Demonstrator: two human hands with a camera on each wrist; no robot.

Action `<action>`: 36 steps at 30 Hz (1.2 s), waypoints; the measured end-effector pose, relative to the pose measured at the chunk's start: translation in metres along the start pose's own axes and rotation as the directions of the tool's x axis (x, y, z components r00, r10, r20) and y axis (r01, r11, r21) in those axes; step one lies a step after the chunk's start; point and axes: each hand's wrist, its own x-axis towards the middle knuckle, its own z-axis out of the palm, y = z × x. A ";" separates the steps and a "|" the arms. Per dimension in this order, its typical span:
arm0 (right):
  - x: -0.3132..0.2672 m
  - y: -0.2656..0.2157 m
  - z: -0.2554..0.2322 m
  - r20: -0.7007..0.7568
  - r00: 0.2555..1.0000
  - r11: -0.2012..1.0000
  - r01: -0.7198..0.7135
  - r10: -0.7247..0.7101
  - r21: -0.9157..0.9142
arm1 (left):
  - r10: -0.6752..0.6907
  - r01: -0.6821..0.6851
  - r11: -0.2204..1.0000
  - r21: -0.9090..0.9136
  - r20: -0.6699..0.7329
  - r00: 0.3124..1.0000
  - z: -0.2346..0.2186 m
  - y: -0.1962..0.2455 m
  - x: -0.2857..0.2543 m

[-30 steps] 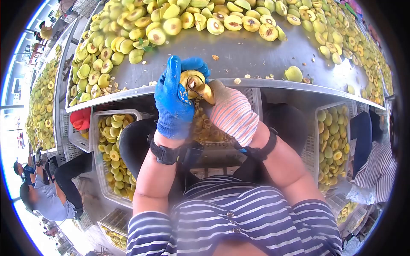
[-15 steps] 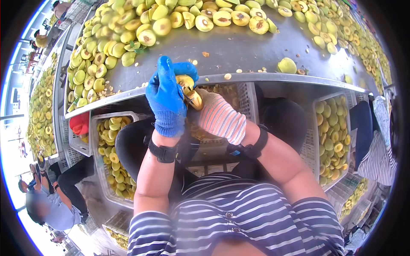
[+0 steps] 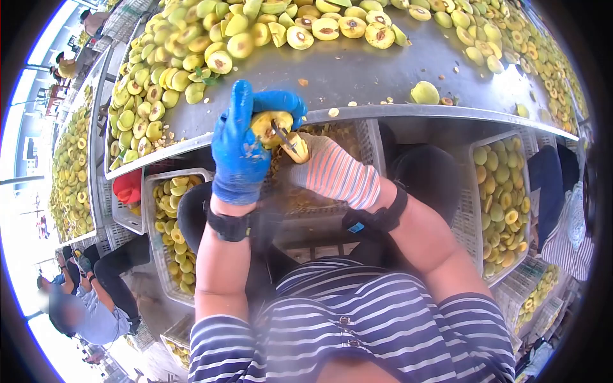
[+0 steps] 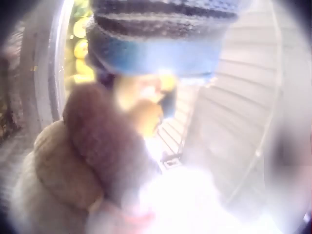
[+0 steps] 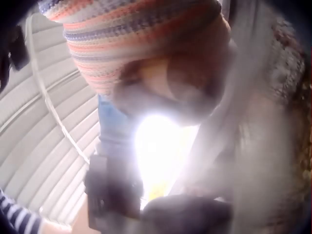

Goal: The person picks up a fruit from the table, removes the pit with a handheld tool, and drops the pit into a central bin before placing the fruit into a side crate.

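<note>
In the head view my left hand (image 3: 239, 156), in a blue glove, grips a yellow-green fruit half (image 3: 262, 126) with its cut side towards the right. One gloved finger points straight up past it. My right hand (image 3: 338, 171), in a striped glove with brown-stained fingers, holds a pitting tool (image 3: 296, 150) by its short yellowish handle. The tool's dark metal end sits against the fruit's brown centre. Both hands are close together just below the table edge. Blur and glare hide most detail in the wrist views, where the striped glove (image 5: 141, 29) fills the top of the right one.
Fruit halves (image 3: 211, 38) are heaped along the back and left of the metal table (image 3: 357, 76). A single fruit (image 3: 424, 93) lies near its front edge. Crates of fruit (image 3: 501, 204) stand on both sides, and another crate (image 3: 373, 150) is below the hands.
Both hands have moved slightly left, still holding the fruit and tool. The tool has shifted against the fruit, its handle now tilted down to the right and its metal end showing more.
</note>
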 end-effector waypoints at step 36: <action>0.016 0.013 0.013 0.077 0.997 0.991 -0.006 -0.004 0.130 | -0.223 0.226 0.972 0.068 -0.043 0.974 -0.016 -0.018 0.017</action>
